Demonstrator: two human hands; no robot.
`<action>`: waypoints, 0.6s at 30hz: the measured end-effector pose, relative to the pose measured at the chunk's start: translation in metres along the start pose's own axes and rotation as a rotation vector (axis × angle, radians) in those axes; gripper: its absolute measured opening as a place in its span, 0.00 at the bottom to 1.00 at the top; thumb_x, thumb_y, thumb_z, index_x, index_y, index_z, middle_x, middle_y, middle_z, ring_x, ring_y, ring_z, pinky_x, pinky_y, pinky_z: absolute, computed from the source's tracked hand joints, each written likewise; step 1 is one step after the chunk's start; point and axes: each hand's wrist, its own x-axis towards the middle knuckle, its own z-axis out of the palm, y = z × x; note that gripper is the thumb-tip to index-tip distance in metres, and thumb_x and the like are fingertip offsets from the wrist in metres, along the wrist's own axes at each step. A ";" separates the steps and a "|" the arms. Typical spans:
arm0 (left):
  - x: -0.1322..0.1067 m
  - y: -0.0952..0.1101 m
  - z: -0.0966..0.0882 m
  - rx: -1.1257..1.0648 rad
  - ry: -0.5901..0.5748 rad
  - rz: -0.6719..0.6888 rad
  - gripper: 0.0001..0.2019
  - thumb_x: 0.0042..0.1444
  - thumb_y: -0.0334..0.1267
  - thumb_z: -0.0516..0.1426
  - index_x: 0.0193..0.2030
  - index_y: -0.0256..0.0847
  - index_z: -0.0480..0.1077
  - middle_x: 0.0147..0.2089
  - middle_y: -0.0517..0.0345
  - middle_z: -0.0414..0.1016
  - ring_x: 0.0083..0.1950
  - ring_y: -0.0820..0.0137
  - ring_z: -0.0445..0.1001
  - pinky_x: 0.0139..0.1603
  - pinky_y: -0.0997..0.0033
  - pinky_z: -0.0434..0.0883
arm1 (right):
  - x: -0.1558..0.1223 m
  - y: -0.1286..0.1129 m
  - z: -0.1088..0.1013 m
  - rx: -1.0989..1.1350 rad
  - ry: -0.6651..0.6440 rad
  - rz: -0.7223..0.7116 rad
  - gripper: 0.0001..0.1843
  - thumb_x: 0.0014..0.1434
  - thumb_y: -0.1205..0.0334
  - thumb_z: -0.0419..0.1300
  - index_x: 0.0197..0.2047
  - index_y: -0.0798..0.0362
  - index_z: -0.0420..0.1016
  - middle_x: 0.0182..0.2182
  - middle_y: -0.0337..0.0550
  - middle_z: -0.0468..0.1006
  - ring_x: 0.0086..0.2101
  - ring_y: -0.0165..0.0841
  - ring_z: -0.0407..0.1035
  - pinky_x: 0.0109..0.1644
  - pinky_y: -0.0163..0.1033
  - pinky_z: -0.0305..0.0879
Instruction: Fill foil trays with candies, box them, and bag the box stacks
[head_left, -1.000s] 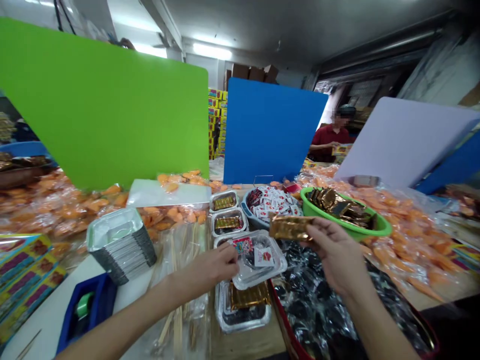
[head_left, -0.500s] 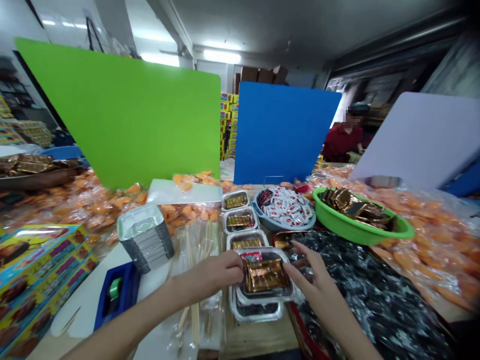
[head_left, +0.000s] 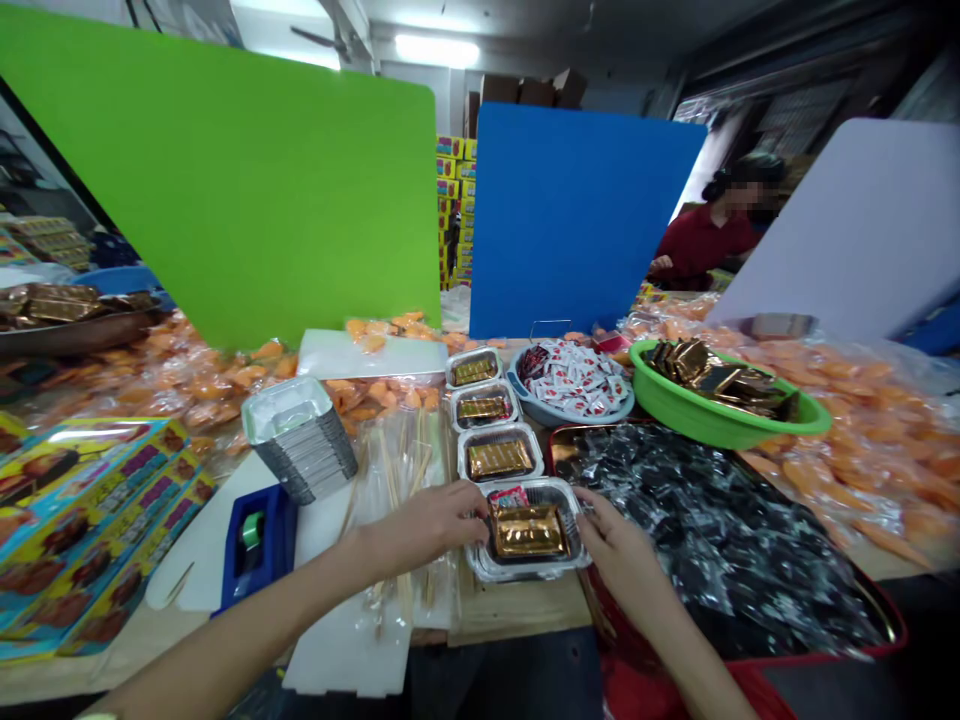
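A foil tray [head_left: 525, 572] stands at the front of a row, stacked on another tray. In it lie a gold-wrapped packet [head_left: 529, 531] and a small red and white sachet [head_left: 511, 498]. My left hand [head_left: 439, 520] has its fingers curled at the tray's left rim. On the opposite side, my right hand [head_left: 616, 535] grips the right rim between thumb and fingers. Behind it, in line, are more foil trays [head_left: 501, 452] with gold packets inside. The undersides of my fingers are partly hidden.
A red tray of black wrapped packets [head_left: 705, 530] lies right. Beyond are a blue bowl of sachets [head_left: 574, 385] and a green basin [head_left: 742, 430]. Left stand stacked foil trays [head_left: 300, 440], a tape dispenser [head_left: 259, 545], skewers [head_left: 397, 480] and boxes [head_left: 97, 530]. A co-worker [head_left: 709, 235] is behind.
The held tray has gone from raised and tilted to level, settled onto the tray beneath, with both hands still at its sides. The camera view has tipped downward.
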 end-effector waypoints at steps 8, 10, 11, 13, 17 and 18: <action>-0.023 0.004 0.012 0.045 0.120 0.053 0.31 0.56 0.48 0.56 0.64 0.45 0.49 0.66 0.42 0.52 0.67 0.56 0.48 0.63 0.51 0.55 | -0.019 -0.010 0.029 -0.465 0.118 0.028 0.25 0.61 0.57 0.42 0.59 0.51 0.59 0.35 0.45 0.81 0.29 0.40 0.76 0.30 0.41 0.66; -0.025 0.007 0.015 0.093 0.101 0.044 0.37 0.53 0.52 0.58 0.65 0.47 0.47 0.67 0.42 0.50 0.69 0.53 0.44 0.64 0.44 0.50 | -0.021 -0.013 0.036 -0.629 0.157 0.021 0.24 0.62 0.57 0.41 0.60 0.52 0.59 0.31 0.46 0.81 0.26 0.41 0.75 0.26 0.40 0.64; -0.025 0.009 0.017 0.118 0.090 0.032 0.38 0.52 0.53 0.58 0.66 0.48 0.47 0.67 0.42 0.51 0.69 0.51 0.43 0.64 0.41 0.47 | -0.022 -0.013 0.038 -0.692 0.181 0.020 0.25 0.63 0.56 0.40 0.60 0.52 0.59 0.30 0.47 0.80 0.25 0.41 0.75 0.25 0.40 0.63; -0.025 0.011 0.020 0.149 0.080 0.002 0.40 0.51 0.54 0.58 0.66 0.48 0.46 0.67 0.42 0.51 0.69 0.50 0.43 0.64 0.38 0.44 | -0.023 -0.012 0.039 -0.751 0.223 0.034 0.26 0.63 0.53 0.40 0.60 0.54 0.59 0.28 0.49 0.80 0.26 0.43 0.75 0.25 0.41 0.64; -0.038 0.010 0.021 0.109 0.248 -0.143 0.36 0.54 0.52 0.56 0.66 0.49 0.46 0.67 0.43 0.51 0.68 0.53 0.46 0.65 0.39 0.44 | -0.026 -0.009 0.034 -0.662 0.221 0.066 0.29 0.62 0.46 0.38 0.60 0.53 0.57 0.40 0.52 0.79 0.31 0.44 0.76 0.29 0.44 0.68; -0.045 0.008 0.021 0.079 0.347 -0.236 0.32 0.56 0.49 0.55 0.65 0.49 0.47 0.66 0.43 0.51 0.68 0.54 0.47 0.65 0.42 0.47 | -0.027 -0.008 0.033 -0.633 0.213 0.074 0.30 0.62 0.45 0.38 0.60 0.52 0.56 0.42 0.52 0.78 0.32 0.44 0.76 0.30 0.44 0.69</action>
